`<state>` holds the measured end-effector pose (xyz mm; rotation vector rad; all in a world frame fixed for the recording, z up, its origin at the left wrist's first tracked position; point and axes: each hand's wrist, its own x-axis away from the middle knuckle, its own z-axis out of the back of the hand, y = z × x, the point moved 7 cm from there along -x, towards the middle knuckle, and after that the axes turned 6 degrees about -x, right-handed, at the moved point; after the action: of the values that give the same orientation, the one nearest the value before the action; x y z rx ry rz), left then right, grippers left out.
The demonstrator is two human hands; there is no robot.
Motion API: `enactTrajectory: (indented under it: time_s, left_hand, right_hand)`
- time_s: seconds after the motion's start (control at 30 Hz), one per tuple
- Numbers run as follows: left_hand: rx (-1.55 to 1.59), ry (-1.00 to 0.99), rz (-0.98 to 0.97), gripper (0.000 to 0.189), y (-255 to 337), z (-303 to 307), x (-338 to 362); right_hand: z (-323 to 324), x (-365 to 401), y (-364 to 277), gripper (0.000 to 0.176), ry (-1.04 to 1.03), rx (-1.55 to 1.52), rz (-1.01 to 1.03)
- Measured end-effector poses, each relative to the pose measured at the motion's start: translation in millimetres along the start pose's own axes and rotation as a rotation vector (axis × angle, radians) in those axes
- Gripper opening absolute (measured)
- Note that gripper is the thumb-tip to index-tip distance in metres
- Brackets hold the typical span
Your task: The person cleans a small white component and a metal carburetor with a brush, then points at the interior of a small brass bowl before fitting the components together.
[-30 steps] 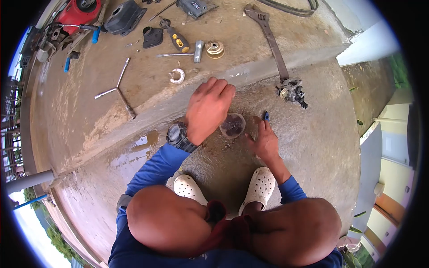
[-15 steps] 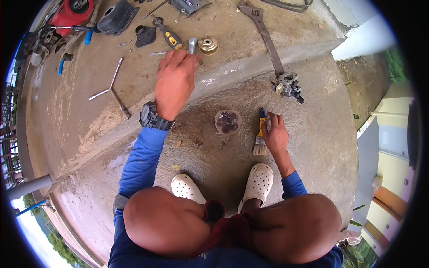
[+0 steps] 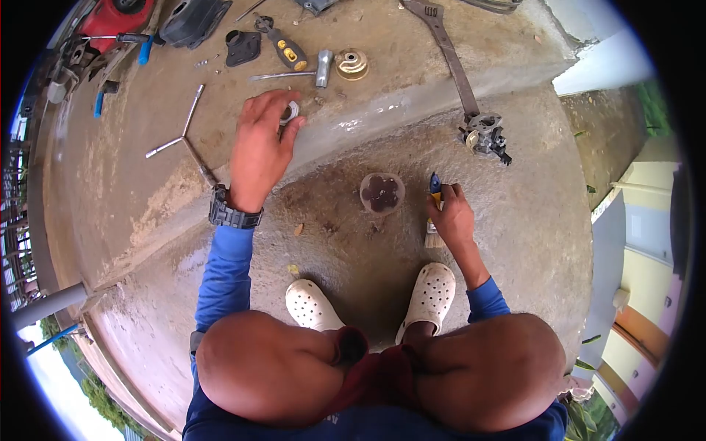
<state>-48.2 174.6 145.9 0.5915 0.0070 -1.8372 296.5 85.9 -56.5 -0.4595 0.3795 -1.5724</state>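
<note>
My left hand (image 3: 259, 147), with a black watch at the wrist, is over the raised concrete step. Its thumb and fingers close around a small grey ring-shaped part (image 3: 291, 112). In my right hand (image 3: 452, 218) is a paintbrush (image 3: 434, 234) with a blue and yellow handle, bristles pointing toward my feet. Between the hands sits a round clear tub (image 3: 382, 193) of dark liquid. A carburetor (image 3: 485, 137) lies beyond my right hand, touching the end of a large rusty adjustable wrench (image 3: 450, 59).
On the step lie a three-way wrench (image 3: 184, 138), a tubular spark plug wrench (image 3: 323, 68), a brass-coloured cup (image 3: 351, 65), yellow-black handled pliers (image 3: 287, 51) and a black flange (image 3: 243, 48). A red housing (image 3: 121, 18) is far left. My white clogs (image 3: 312, 303) stand below the tub.
My left hand has drawn back from beside the spark plug wrench, and the ring-shaped part now shows in its fingers. My right hand keeps the paintbrush and tilts it slightly.
</note>
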Motion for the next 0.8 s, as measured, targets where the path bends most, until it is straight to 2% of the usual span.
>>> enactTrajectory:
  time_s: [0.07,0.1,0.17,0.2,0.27,0.3,0.33,0.4,0.47,0.53,0.57,0.6,0.67,0.8]
  left_hand:
    - [0.026,0.119,-0.004,0.036,11.7,16.8,4.6]
    - [0.039,0.105,0.0,0.036,20.5,20.8,10.5]
    - [0.404,-0.03,0.246,0.032,21.5,18.5,25.0]
    - [0.411,-0.037,0.25,0.032,22.1,14.9,36.1]
    - [0.956,-0.209,0.456,0.031,11.4,-25.1,70.0]
    - [1.093,-0.268,0.488,0.035,8.9,-42.6,85.9]
    - [1.098,-0.27,0.49,0.035,10.1,-51.2,96.5]
    - [1.589,-0.317,0.695,0.038,19.4,-76.1,123.3]
    - [1.662,-0.352,0.721,0.041,23.1,-86.0,135.2]
    - [1.817,-0.363,0.773,0.04,30.4,-93.5,140.6]
    - [1.822,-0.363,0.775,0.04,32.0,-94.8,140.9]
    - [1.853,-0.379,0.787,0.04,34.2,-96.6,140.3]
    - [1.888,-0.4,0.802,0.04,37.1,-100.0,140.6]
    - [1.898,-0.402,0.757,0.041,37.2,-111.9,139.3]
  right_hand:
    - [33.2,7.0,-34.1,0.03,0.019,-0.065,0.075]
    - [51.9,11.1,-48.2,0.03,0.009,-0.058,0.061]
    - [90.8,9.7,-81.5,0.024,0.037,-0.34,0.12]
    - [99.0,9.9,-90.8,0.024,0.032,-0.334,0.112]
    - [114.2,8.1,-110.7,0.02,0.077,-0.67,0.23]
    - [114.0,7.6,-116.7,0.022,0.079,-0.693,0.268]
    - [109.2,5.5,-121.1,0.022,0.077,-0.689,0.265]
    - [93.5,4.3,-136.6,0.026,0.049,-0.609,0.362]
    - [61.7,1.5,-133.5,0.029,-0.016,-0.567,0.338]
    - [27.6,-0.2,-129.5,0.025,-0.107,-0.414,0.337]
    - [16.6,0.8,-127.9,0.03,-0.14,-0.382,0.35]
    - [11.9,-0.8,-128.0,0.03,-0.142,-0.378,0.349]
    - [6.6,1.1,-135.0,0.032,-0.154,-0.333,0.477]
    - [14.4,2.4,-136.8,0.026,-0.197,-0.336,0.523]
